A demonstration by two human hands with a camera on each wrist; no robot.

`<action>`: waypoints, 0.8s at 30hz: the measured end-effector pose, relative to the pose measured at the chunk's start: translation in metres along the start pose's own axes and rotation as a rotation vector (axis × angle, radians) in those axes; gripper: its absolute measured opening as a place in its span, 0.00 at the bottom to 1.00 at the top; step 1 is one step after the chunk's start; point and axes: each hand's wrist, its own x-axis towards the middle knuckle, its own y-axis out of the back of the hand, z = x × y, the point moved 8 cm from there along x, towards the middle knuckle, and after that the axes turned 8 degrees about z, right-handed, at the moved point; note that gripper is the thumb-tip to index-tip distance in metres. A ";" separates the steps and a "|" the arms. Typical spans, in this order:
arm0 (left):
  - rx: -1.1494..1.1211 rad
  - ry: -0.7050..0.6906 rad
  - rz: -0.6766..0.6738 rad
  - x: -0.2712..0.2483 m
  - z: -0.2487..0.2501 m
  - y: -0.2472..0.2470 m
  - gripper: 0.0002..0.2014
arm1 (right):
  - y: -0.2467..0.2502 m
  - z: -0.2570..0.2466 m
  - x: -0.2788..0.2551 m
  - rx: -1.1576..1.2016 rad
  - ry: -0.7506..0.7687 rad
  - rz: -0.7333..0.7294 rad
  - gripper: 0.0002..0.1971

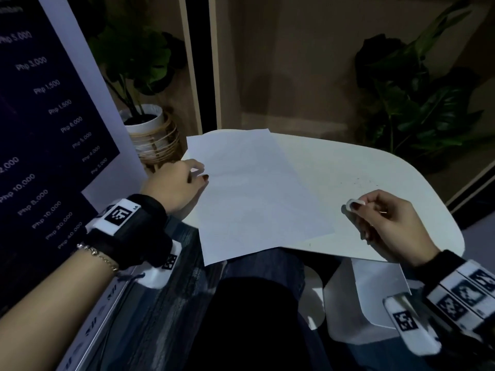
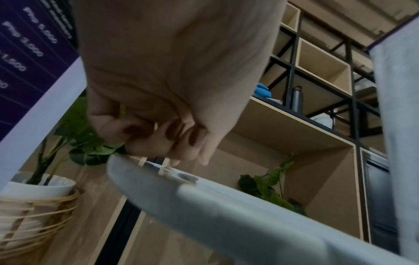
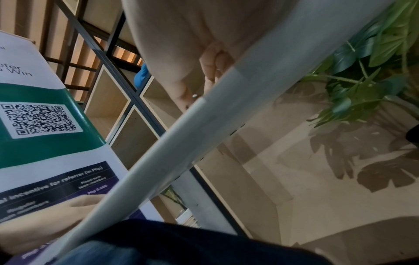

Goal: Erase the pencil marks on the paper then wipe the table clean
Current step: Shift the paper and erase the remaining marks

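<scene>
A white sheet of paper [image 1: 257, 194] lies flat on the white counter [image 1: 375, 167]. Its long side runs from the near edge of the counter to the far edge, leaning a little to the left. The near corner sticks out past the counter edge, over the person's lap.

The left hand [image 1: 178, 187] rests at the left edge of the paper. Its fingers [image 2: 158, 138] are curled in, and they seem to hold nothing, though the blurry left wrist view makes this hard to tell.

The right hand [image 1: 385, 220] is to the right of the paper, over bare counter. Its thumb and fingers pinch a small white eraser [image 1: 355, 204], which pokes out to the left, toward the paper. The eraser is just beside the paper's right edge. Tiny dark crumbs [image 1: 359, 182] dot the counter beyond the right hand.

A potted plant [image 1: 146, 121] stands on the floor past the left hand.
</scene>
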 end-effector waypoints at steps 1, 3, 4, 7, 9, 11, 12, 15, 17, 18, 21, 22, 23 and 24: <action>0.013 -0.055 0.013 -0.002 0.008 -0.001 0.17 | -0.001 0.000 0.002 -0.005 0.001 0.001 0.10; 0.056 -0.160 0.029 -0.006 0.021 -0.004 0.18 | -0.004 0.000 0.004 0.029 -0.009 -0.001 0.10; 0.091 -0.187 0.026 -0.008 0.025 -0.006 0.20 | -0.005 0.000 0.005 0.040 -0.012 -0.002 0.10; 0.243 -0.200 -0.070 -0.013 0.029 -0.017 0.27 | -0.007 -0.001 0.008 0.050 -0.005 0.018 0.10; 0.315 -0.204 -0.167 -0.018 0.030 -0.027 0.30 | -0.007 -0.004 0.008 0.055 0.014 0.031 0.09; 0.340 -0.194 -0.219 -0.022 0.031 -0.033 0.31 | -0.006 -0.006 0.007 0.049 0.034 0.055 0.09; 0.351 -0.187 -0.222 -0.024 0.032 -0.034 0.31 | -0.004 -0.007 0.005 0.050 0.048 0.070 0.09; 0.400 -0.195 -0.209 -0.029 0.038 -0.035 0.31 | -0.002 -0.015 0.002 -0.061 0.128 0.104 0.07; 0.436 -0.209 -0.209 -0.034 0.044 -0.037 0.31 | -0.007 -0.018 0.001 -0.165 0.189 0.057 0.06; 0.456 -0.219 -0.206 -0.037 0.047 -0.038 0.32 | -0.013 -0.020 0.000 -0.187 0.201 0.010 0.05; 0.499 -0.257 -0.176 -0.045 0.060 -0.038 0.32 | -0.037 -0.029 -0.011 -0.175 0.225 -0.163 0.04; 0.496 -0.282 -0.158 -0.047 0.065 -0.039 0.32 | -0.044 -0.032 -0.013 -0.147 0.218 -0.196 0.05; 0.480 -0.318 -0.146 -0.048 0.071 -0.040 0.32 | -0.050 -0.035 -0.013 -0.116 0.208 -0.205 0.04; 0.450 -0.359 -0.151 -0.049 0.077 -0.043 0.32 | -0.056 -0.038 -0.012 -0.099 0.196 -0.199 0.02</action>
